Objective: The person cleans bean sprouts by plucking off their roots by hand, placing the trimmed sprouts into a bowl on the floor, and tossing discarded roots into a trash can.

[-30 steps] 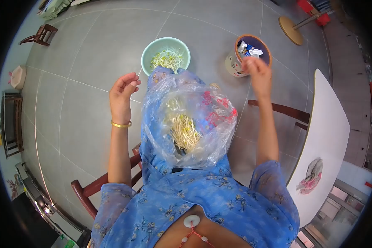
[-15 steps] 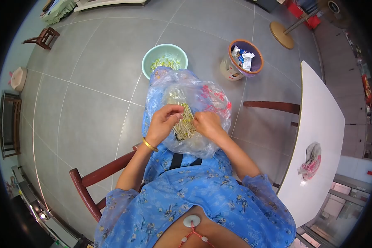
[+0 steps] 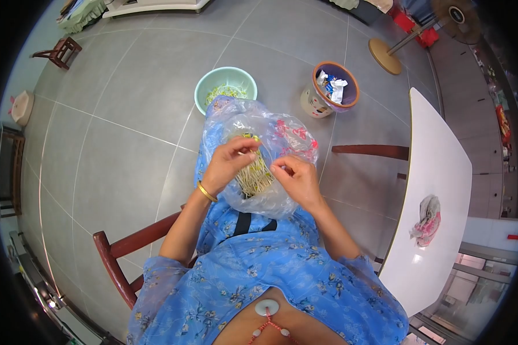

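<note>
A clear plastic bag (image 3: pixel 296 135) with red print lies open on my lap, with a bunch of bean sprouts (image 3: pixel 255 179) in it. Over the bunch's left side, my left hand (image 3: pixel 228 163), with a gold bangle at its wrist, pinches a sprout whose yellow-green head shows at the fingertips. My right hand (image 3: pixel 298 179) is at the right of the bunch, thumb and forefinger pressed together; whatever they hold is too small to name. Beyond my knees a mint-green basin (image 3: pixel 226 73) on the floor holds more sprouts.
A bin (image 3: pixel 316 102) with an orange rim and wrappers inside stands ahead on the right. At my right is a white table (image 3: pixel 437 149) bearing a crumpled cloth or bag (image 3: pixel 427 221). A red-brown chair (image 3: pixel 147 237) shows at my left, a fan base (image 3: pixel 385 56) at the far right.
Both hands have come in from wide apart, the right from beside the bin, to meet over the sprouts. Since the middle frame the right hand has turned and a sprout head shows at the left fingertips.
</note>
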A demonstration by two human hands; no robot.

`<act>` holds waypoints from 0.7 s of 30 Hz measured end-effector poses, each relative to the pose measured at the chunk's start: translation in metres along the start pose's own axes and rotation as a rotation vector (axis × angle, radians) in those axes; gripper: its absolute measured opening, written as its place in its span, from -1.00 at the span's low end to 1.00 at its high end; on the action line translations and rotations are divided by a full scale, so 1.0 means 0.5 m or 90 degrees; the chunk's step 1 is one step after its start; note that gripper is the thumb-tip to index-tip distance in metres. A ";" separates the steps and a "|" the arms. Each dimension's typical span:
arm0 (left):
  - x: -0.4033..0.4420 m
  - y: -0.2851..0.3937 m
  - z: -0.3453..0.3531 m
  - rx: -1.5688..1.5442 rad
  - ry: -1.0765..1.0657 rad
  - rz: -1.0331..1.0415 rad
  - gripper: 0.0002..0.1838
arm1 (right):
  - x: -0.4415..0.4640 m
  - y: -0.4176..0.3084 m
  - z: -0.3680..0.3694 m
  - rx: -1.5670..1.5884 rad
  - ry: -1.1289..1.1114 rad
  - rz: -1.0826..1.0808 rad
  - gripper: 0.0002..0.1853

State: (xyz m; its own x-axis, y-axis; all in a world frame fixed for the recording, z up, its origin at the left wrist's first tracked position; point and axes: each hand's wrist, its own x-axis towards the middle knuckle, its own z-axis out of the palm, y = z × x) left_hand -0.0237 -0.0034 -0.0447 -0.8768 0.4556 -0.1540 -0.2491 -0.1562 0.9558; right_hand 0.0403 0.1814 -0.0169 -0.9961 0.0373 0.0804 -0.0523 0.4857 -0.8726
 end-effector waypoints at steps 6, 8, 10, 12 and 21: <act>-0.013 0.021 0.006 -0.007 0.061 0.124 -0.81 | 0.049 -0.018 0.032 0.376 -0.221 0.169 -0.90; -0.011 0.028 -0.009 -0.026 0.115 0.134 -0.84 | 0.051 -0.012 0.041 0.436 -0.261 0.199 -0.90; -0.010 0.032 -0.026 -0.125 0.176 0.134 -0.89 | 0.049 0.001 0.049 0.497 -0.297 0.233 -0.89; -0.012 0.039 -0.033 -0.100 0.185 0.146 -0.90 | 0.042 0.012 0.058 0.521 -0.308 0.261 -0.89; -0.026 0.048 -0.013 -0.208 0.199 0.126 -0.88 | 0.038 0.041 0.067 0.531 -0.186 0.323 -0.87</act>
State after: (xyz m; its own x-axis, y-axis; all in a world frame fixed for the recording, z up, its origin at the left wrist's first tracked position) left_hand -0.0209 -0.0189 -0.0212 -0.9894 0.1121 -0.0927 -0.1369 -0.5030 0.8534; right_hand 0.0180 0.1627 -0.0498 -0.8876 -0.1992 -0.4154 0.4586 -0.2952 -0.8382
